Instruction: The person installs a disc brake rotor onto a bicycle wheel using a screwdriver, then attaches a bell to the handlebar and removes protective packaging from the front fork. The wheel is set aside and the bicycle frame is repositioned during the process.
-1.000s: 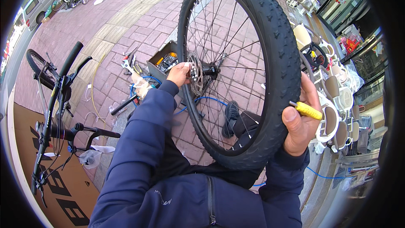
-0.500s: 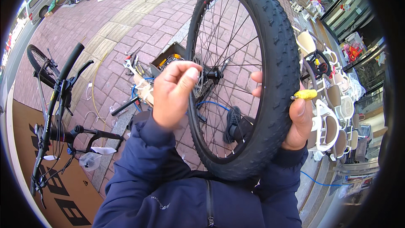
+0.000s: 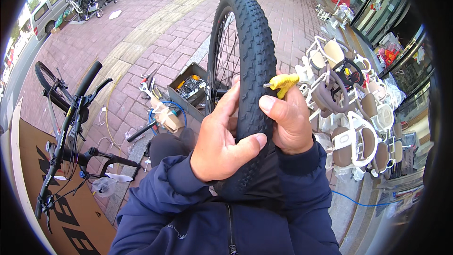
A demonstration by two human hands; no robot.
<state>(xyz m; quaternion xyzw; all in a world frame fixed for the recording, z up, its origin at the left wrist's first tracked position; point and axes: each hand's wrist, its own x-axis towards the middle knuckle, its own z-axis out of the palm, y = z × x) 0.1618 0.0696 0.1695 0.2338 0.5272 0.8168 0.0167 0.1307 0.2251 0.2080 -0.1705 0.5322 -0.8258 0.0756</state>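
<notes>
Wheel (image 3: 245, 66), a knobby-tyred bicycle wheel, stood upright and edge-on before the person's chest, its lower arc resting against the dark jacket (image 3: 226, 217). Left hand (image 3: 222, 141) was closed around the tyre's left side, thumb laid across the tread. Right hand (image 3: 288, 123) clasped the right side while also pinching a small yellow tool (image 3: 282, 83) between the fingers; its working end was too small to identify with certainty.

Risk: with the right hand sharing its grip between tyre and tool, the tool could slip free and drop to the brick paving (image 3: 155, 28), or the wheel could roll off the lap.

Compared with half a second earlier, the wheel had turned from side-on to edge-on, and the left hand had left the hub to grip the tread.
</notes>
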